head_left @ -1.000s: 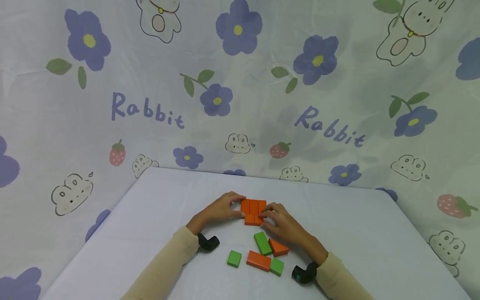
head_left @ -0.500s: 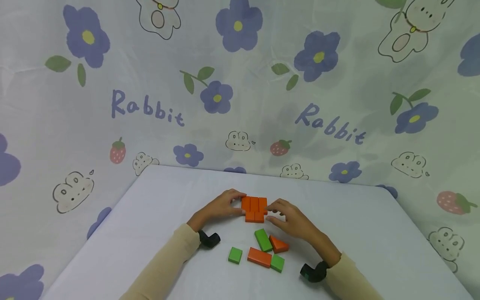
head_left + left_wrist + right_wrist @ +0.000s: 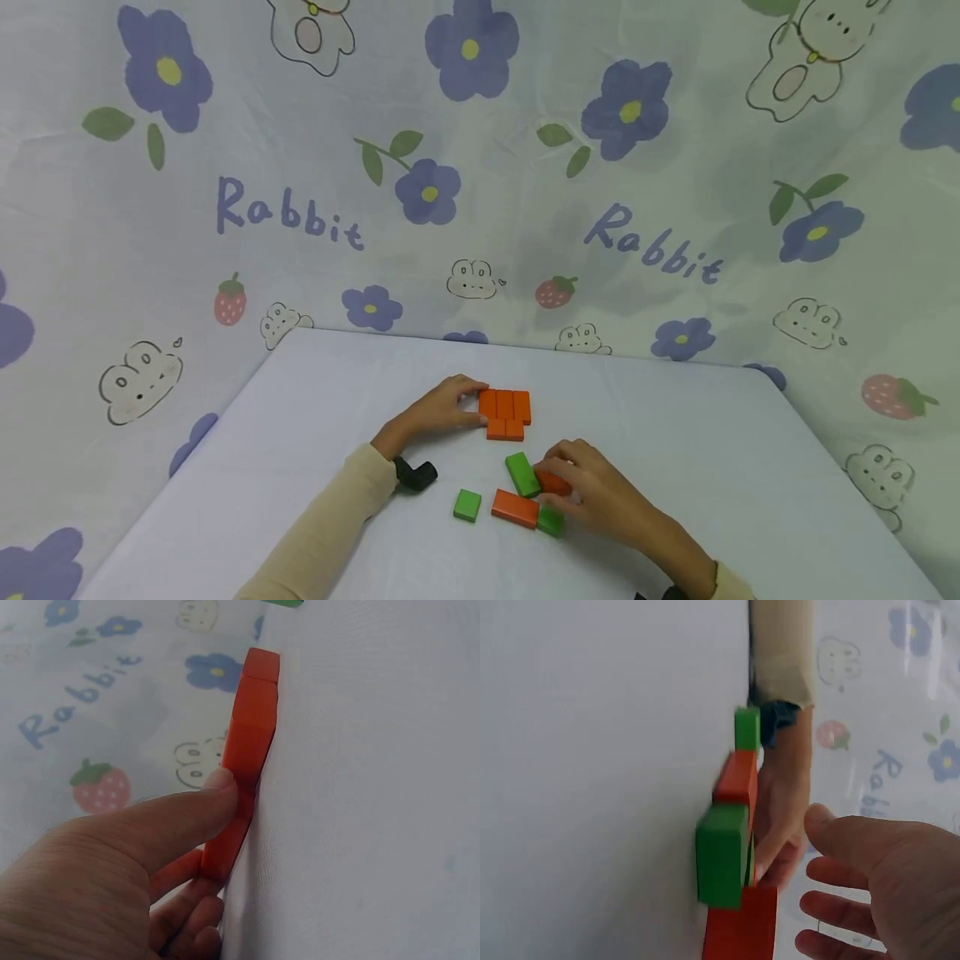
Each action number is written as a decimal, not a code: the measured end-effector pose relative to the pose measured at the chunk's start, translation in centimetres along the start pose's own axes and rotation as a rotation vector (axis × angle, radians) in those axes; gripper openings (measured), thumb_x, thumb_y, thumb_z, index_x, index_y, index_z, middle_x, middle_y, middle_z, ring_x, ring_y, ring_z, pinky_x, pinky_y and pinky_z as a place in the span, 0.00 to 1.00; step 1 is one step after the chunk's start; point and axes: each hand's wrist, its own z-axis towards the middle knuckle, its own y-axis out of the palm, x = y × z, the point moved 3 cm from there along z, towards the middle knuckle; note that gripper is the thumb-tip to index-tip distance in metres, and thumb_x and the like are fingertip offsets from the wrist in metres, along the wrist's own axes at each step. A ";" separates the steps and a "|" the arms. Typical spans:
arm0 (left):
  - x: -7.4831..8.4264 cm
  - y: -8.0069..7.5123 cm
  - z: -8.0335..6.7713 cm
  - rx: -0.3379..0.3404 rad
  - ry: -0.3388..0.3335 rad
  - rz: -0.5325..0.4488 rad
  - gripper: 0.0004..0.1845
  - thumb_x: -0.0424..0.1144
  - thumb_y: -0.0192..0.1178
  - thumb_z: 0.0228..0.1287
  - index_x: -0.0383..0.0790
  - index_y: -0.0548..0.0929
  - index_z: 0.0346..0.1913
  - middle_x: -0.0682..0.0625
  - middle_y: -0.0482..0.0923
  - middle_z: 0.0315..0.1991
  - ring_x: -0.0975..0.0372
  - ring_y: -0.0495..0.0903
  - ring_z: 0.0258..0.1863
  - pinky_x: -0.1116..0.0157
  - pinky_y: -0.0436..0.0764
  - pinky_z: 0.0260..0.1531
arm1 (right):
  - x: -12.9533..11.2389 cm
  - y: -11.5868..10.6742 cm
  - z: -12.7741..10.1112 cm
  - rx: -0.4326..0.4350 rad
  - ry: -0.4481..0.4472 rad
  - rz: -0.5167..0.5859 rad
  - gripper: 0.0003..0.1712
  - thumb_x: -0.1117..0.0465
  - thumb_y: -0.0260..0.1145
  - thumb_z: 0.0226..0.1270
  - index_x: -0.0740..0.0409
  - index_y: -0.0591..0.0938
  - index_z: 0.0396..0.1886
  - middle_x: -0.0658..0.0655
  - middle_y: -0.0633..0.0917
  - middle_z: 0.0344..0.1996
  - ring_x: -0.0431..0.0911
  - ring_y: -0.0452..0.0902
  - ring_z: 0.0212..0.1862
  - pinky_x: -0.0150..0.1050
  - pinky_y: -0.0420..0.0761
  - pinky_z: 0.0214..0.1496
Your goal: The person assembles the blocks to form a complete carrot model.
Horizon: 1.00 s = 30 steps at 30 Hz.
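Observation:
Several flat orange blocks point(image 3: 504, 414) lie pushed together as one cluster mid-table. My left hand point(image 3: 467, 403) holds the cluster's left edge, thumb point(image 3: 217, 787) pressed on the side of the orange blocks point(image 3: 251, 742) and fingers on the far corner. My right hand point(image 3: 561, 482) hovers over an orange wedge block point(image 3: 553, 482), fingers loosely curled around it. In the right wrist view that hand point(image 3: 814, 870) has thumb and fingers apart beside the wedge point(image 3: 739, 930).
Loose pieces lie near the wedge: a long green block point(image 3: 522, 473), an orange bar point(image 3: 516, 508), a green square point(image 3: 467, 504) and a small green block point(image 3: 551, 521). The white table point(image 3: 720, 450) ends at a printed cloth backdrop point(image 3: 300, 208).
My right hand left the orange cluster and moved toward me, down onto the orange wedge among the loose blocks. The left hand stayed on the cluster.

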 end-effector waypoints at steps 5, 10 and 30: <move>0.1 -0.1 0.1 0.005 -0.011 0.006 0.33 0.52 0.70 0.61 0.47 0.75 0.68 0.47 0.74 0.64 0.55 0.71 0.63 0.50 0.70 0.68 | -2.1 1.2 -0.1 -0.007 -0.153 -0.185 0.18 0.42 0.75 0.58 0.43 0.85 0.43 0.41 0.79 0.41 0.38 0.72 0.46 0.36 0.76 0.49; 0.1 -0.1 0.2 0.004 -0.017 0.010 0.33 0.52 0.70 0.61 0.48 0.75 0.68 0.47 0.74 0.63 0.55 0.71 0.63 0.50 0.70 0.67 | -3.0 2.2 -0.2 -0.082 -0.149 -0.274 0.22 0.38 0.72 0.60 0.46 0.85 0.47 0.44 0.81 0.40 0.41 0.75 0.47 0.43 0.76 0.53; 0.0 0.2 0.1 0.008 -0.004 0.001 0.33 0.51 0.71 0.60 0.46 0.76 0.68 0.45 0.75 0.62 0.53 0.72 0.62 0.48 0.71 0.66 | -0.2 0.8 3.6 -0.128 0.188 0.242 0.17 0.57 0.71 0.66 0.57 0.80 0.52 0.49 0.82 0.45 0.40 0.77 0.40 0.32 0.83 0.43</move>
